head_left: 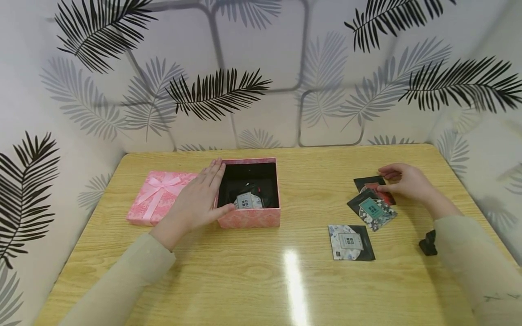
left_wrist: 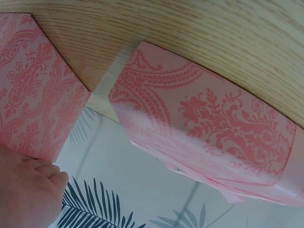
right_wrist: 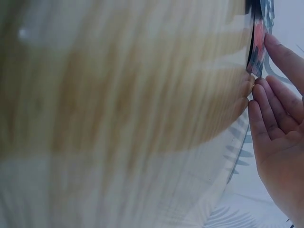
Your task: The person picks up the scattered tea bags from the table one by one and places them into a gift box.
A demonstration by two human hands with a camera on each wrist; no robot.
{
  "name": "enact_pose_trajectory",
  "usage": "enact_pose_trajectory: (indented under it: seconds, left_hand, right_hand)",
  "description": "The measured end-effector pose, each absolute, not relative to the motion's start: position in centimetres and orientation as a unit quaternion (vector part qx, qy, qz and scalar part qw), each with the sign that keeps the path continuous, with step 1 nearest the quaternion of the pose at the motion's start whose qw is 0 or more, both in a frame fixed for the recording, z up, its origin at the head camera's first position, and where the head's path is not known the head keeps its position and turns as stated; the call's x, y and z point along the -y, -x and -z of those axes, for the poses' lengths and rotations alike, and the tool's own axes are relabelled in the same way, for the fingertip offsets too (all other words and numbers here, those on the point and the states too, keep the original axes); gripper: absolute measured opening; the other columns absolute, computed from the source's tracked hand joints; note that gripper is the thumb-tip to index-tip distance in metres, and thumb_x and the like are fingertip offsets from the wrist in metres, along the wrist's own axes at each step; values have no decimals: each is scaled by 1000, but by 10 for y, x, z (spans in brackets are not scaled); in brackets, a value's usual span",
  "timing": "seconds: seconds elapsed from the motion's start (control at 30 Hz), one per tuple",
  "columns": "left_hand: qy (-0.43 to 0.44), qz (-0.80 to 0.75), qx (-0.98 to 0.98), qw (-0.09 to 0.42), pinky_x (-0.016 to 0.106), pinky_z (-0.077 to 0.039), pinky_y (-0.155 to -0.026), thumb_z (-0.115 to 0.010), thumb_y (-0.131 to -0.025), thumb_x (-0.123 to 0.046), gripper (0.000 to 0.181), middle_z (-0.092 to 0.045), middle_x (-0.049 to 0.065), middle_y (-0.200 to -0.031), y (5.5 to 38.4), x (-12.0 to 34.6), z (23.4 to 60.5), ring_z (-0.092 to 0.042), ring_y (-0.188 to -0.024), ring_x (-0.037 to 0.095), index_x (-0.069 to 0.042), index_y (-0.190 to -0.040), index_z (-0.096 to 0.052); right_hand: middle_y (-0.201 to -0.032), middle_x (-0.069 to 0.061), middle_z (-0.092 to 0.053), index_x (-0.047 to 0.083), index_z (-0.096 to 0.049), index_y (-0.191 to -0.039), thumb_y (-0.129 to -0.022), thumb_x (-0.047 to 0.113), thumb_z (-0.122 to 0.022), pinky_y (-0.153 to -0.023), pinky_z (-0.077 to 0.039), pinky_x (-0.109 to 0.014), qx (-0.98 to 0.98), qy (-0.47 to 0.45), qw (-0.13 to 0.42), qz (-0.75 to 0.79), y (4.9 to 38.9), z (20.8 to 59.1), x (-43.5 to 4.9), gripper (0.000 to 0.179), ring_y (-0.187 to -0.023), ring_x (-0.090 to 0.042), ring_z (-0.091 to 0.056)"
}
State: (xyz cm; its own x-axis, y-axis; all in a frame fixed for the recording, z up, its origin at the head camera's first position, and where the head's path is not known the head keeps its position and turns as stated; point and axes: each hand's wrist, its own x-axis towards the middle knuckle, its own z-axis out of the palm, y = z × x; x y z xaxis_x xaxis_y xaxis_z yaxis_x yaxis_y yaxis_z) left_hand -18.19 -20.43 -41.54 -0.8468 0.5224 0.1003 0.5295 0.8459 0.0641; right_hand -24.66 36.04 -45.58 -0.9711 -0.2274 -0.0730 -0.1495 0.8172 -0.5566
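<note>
My left hand [head_left: 195, 199] lies along the left side of a pink patterned box [head_left: 249, 220], fingers straight along its rim, thumb by the front edge. Inside the black-lined box is a sachet with a pale label [head_left: 244, 200], with other dark packets around it. At the right, my right hand [head_left: 409, 185] touches a black and red sachet [head_left: 379, 192]. The right wrist view shows the thumb on that sachet [right_wrist: 258, 42] and the fingertips by its edge, against the table. Partly over it lies a sachet with a green label [head_left: 372, 208].
The box's pink lid with a ribbon bow [head_left: 163, 192] rests left of the box. Nearer the front lies a sachet with a grey label [head_left: 350, 241]. A small black object [head_left: 428, 243] stands by the right sleeve. Leaf-patterned fabric [head_left: 261, 108] borders the wooden table [head_left: 228, 276].
</note>
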Motion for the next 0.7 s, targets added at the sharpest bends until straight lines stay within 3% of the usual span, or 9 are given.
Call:
enact_pose_trajectory:
  seconds: [0.13, 0.7]
  left_hand:
    - [274, 43, 960, 41, 47, -19, -136, -58, -99, -66, 107, -11, 20, -178, 182, 204, 416, -14, -167, 34, 4, -168, -15]
    - [270, 55, 961, 37, 48, -20, -136, -62, -98, -63, 107, -12, 20, -178, 183, 204, 415, -13, -167, 34, 4, -168, -15]
  right_hand:
    - [-133, -36, -65, -14, -57, -141, -95, 16, -82, -104, -52, -59, -951, 103, 65, 283, 247, 457, -359, 60, -120, -50, -65]
    - [-125, -37, -66, -11, -64, -135, -95, 12, -78, -98, -53, -64, -956, 107, 54, 267, 251, 450, -345, 49, -112, -49, -65]
